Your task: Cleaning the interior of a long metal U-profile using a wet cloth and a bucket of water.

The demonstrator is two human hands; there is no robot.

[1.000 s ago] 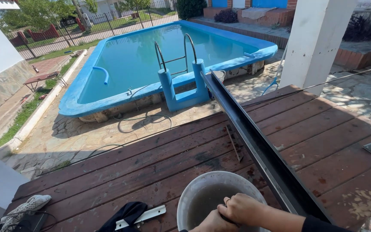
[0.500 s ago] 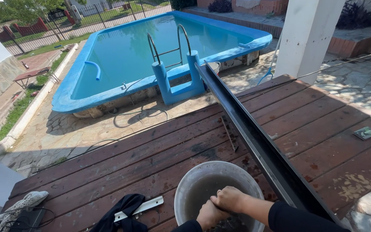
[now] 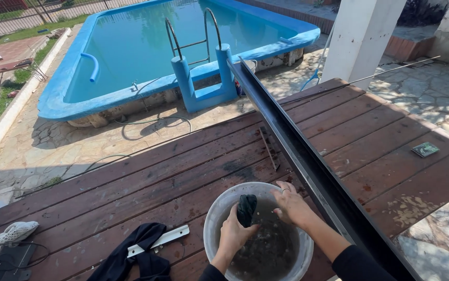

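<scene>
Two hands work over a grey bucket [image 3: 211,218] w/ dark murky water, set near the front edge of the red wooden deck [image 3: 193,171]. Left hand [image 3: 233,233] is clenched round a dark wet rag [image 3: 246,207], holding it just above the water, inside the bucket rim. Right hand [image 3: 292,205] is loose, fingers spread, resting at the bucket's right rim, gripping nothing. Rag sits directly btwn both hands, slightly nearer the left. Just right of the bucket runs a long black gutter [image 3: 297,145]; its long axis goes from the deck's front-right corner diagonally away toward the pool [image 3: 146,41]. Right hand is nearer the gutter.
</scene>
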